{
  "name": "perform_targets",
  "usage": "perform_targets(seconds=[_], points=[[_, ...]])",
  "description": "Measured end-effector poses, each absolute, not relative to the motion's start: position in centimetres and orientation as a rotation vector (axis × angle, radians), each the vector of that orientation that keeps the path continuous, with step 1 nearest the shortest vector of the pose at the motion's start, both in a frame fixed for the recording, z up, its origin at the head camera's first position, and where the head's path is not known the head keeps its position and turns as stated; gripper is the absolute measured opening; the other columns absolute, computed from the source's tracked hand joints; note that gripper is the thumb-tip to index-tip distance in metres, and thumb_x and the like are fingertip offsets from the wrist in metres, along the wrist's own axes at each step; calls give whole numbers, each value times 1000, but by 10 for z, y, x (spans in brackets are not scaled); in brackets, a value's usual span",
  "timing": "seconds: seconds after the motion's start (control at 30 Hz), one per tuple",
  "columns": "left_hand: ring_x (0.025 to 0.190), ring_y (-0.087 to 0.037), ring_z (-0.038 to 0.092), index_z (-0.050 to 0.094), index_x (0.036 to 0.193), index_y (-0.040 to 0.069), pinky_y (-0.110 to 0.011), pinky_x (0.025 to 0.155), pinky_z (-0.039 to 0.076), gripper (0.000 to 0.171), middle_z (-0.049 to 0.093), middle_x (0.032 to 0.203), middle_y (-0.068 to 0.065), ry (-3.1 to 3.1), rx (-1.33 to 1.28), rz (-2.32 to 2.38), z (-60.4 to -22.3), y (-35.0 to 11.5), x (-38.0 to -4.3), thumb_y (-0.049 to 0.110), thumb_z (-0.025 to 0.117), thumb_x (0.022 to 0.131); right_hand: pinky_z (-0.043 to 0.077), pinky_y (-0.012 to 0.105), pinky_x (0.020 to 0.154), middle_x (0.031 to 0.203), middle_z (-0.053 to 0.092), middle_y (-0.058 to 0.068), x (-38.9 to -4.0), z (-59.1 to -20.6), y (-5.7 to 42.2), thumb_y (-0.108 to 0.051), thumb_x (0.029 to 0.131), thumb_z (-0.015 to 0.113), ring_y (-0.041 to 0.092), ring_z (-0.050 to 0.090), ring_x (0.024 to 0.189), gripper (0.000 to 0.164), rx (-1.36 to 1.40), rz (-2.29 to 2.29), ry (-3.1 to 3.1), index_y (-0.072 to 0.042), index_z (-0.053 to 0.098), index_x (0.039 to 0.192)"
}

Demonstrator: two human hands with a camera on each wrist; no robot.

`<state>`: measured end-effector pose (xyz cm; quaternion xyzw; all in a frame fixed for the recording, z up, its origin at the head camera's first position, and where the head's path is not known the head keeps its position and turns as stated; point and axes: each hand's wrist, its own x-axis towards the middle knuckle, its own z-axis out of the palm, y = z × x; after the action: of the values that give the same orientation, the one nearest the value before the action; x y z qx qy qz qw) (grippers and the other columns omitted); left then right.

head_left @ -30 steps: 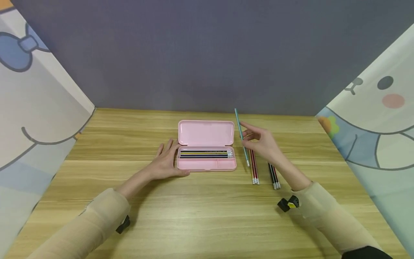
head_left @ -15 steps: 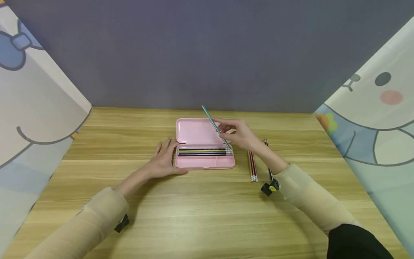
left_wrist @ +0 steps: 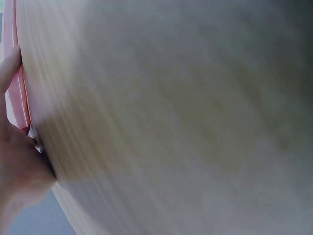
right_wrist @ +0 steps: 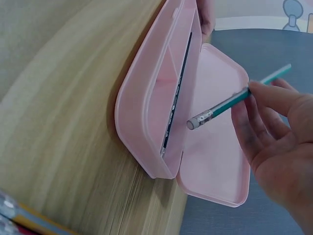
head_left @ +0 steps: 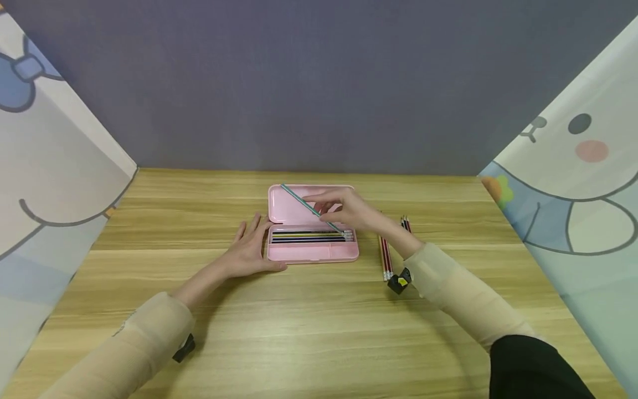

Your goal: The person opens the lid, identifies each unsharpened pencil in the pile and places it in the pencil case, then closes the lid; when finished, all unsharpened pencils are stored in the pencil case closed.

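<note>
A pink pencil case [head_left: 299,253] lies on the table with its lid [head_left: 284,208] folded back. Several dark and yellow pencils [head_left: 306,237] lie side by side in its long rear compartment. My right hand [head_left: 344,208] pinches a green pencil [right_wrist: 230,102] between thumb and fingers. This pencil hangs tilted over the case, its eraser end toward the case's right side. My left hand [head_left: 249,252] rests at the left end of the case with fingers spread, the thumb along the front edge. In the left wrist view only part of that hand [left_wrist: 22,166] shows beside the pink wall.
Right of the case lie red-striped pencils [head_left: 386,259], partly under the right forearm. Another group of pencils [head_left: 406,223] lies farther right, mostly hidden by the forearm. A grey panel [head_left: 309,83] stands behind the wooden table [head_left: 299,321].
My right hand has carried the green pencil leftward, from beside the case to above it. The pencil now leans closer to level. The left hand stays at the case's left end.
</note>
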<state>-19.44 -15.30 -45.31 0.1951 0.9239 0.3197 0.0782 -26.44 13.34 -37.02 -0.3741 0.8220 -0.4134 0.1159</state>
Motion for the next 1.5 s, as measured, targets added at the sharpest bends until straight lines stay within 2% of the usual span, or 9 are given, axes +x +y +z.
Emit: perform_targets(seconds=[0.17, 0.37, 0.63, 0.93, 1.1, 1.5], points=[[161, -45, 1, 33, 152, 13, -66, 128, -6, 101, 25, 171, -18, 2757, 568, 936, -451, -153, -195, 53, 86, 75, 62, 38, 89, 110, 74, 15, -267, -373, 129, 3, 95, 68, 23, 70, 101, 45, -1158, -1086, 2358, -10, 66, 138], [161, -45, 0, 33, 151, 13, -65, 128, -6, 100, 24, 171, -17, 2751, 566, 937, -451, -153, -195, 53, 86, 76, 61, 32, 90, 105, 74, 14, -269, -377, 123, 1, 95, 69, 20, 69, 100, 42, -1198, -962, 2328, -9, 68, 136], [161, -45, 0, 32, 152, 13, -65, 128, -6, 101, 23, 171, -20, 2749, 563, 936, -451, -153, -194, 54, 85, 77, 61, 33, 90, 105, 74, 17, -269, -382, 124, 8, 92, 67, 26, 71, 100, 44, -1213, -894, 2262, -6, 68, 134], [161, -44, -1, 31, 153, 13, -65, 128, -7, 103, 22, 171, -20, 2740, 559, 939, -452, -153, -194, 53, 86, 77, 61, 27, 88, 105, 75, 14, -268, -389, 124, 9, 91, 68, 20, 70, 97, 43, -1267, -842, 2270, -3, 69, 132], [161, -44, 0, 31, 153, 13, -65, 128, -6, 102, 22, 171, -19, 2746, 566, 938, -452, -152, -194, 53, 86, 77, 60, 29, 84, 100, 75, 13, -268, -392, 126, 9, 90, 69, 21, 69, 93, 41, -1269, -827, 2317, -2, 70, 130], [161, -44, 0, 32, 152, 14, -65, 128, -6, 101, 23, 171, -18, 2746, 566, 939, -451, -151, -193, 54, 86, 76, 61, 25, 84, 100, 78, 15, -267, -403, 133, 8, 87, 75, 21, 74, 92, 40, -1217, -884, 2378, 0, 71, 126]])
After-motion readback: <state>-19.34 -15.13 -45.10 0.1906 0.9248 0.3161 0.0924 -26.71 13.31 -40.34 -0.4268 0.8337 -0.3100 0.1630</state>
